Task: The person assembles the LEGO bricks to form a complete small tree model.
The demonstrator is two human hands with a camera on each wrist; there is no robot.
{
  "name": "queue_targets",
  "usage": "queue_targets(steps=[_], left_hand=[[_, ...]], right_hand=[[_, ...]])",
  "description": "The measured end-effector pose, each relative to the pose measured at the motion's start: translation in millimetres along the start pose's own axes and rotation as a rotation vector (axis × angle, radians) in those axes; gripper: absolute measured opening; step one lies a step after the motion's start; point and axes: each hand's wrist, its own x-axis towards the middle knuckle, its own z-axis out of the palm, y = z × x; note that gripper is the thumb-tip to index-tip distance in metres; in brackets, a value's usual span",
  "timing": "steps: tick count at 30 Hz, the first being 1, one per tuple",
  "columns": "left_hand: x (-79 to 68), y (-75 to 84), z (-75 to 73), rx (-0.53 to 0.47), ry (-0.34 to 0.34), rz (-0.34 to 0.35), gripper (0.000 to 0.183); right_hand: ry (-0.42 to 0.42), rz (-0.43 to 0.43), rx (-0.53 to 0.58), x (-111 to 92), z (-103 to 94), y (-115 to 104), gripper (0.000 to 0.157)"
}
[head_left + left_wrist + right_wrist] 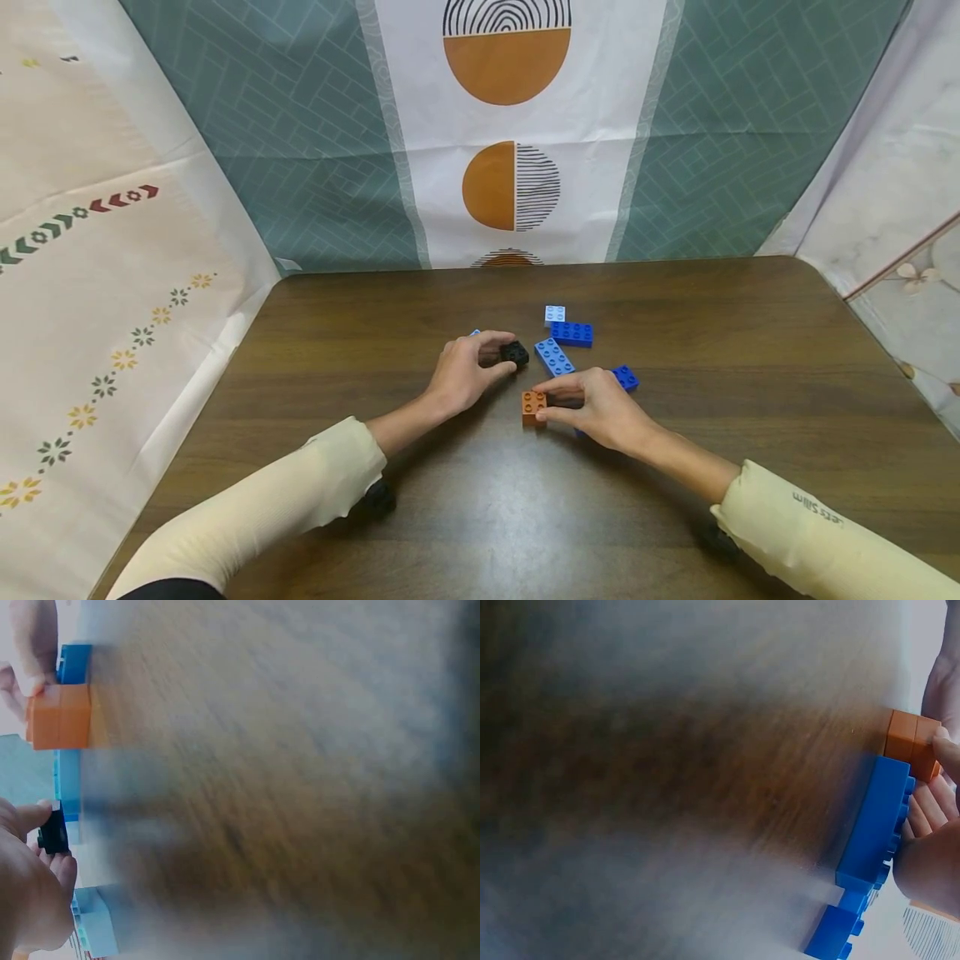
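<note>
My left hand (459, 375) pinches a black toy brick (515, 354) between thumb and fingers. In the left wrist view the black brick (55, 831) is held a little tilted. My right hand (600, 408) grips two orange bricks (534, 408), stacked one on the other, by thumb and fingertips. The orange stack (64, 716) stands on the table in the left wrist view. A long blue brick (876, 825) lies beside the stack in the right wrist view; in the head view my right hand mostly hides it.
Beyond the hands lie a light blue brick (555, 357), a dark blue brick (572, 334) and a pale blue brick (555, 314). Another blue brick (625, 377) shows past my right hand. Behind my left hand, a light blue brick (475, 332) is mostly hidden. Brown table (712, 333) beneath.
</note>
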Motion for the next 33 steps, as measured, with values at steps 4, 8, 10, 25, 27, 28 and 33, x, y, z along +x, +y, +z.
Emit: queue_targets(steps=[4, 8, 10, 25, 27, 28, 33], left_hand=[[-3.2, 2.8, -5.4, -0.037, -0.021, 0.028, 0.041], [-8.5, 7.1, -10.6, -0.104, -0.072, 0.072, 0.041], [-11.9, 9.4, -12.9, -0.133, -0.102, 0.099, 0.041], [-30.8, 17.1, -17.0, -0.247, -0.220, 0.184, 0.041], [-32.3, 17.3, -16.3, -0.250, -0.231, 0.183, 0.042], [-33.0, 17.2, -15.9, -0.250, -0.236, 0.182, 0.042], [-35.8, 16.6, -14.1, -0.257, -0.248, 0.188, 0.044]], right_hand=[[-0.003, -0.005, 0.012, 1, -0.1, 0, 0.035], [-0.008, -0.007, 0.018, 1, -0.1, 0, 0.036], [-0.010, -0.007, 0.019, 1, -0.2, 0, 0.036], [-0.017, 0.002, 0.066, 2, 0.2, 1, 0.037], [-0.023, -0.004, 0.072, 2, 0.1, 1, 0.036], [-0.026, -0.007, 0.074, 2, 0.0, 1, 0.036], [-0.036, 0.001, 0.080, 2, -0.8, 2, 0.036]])
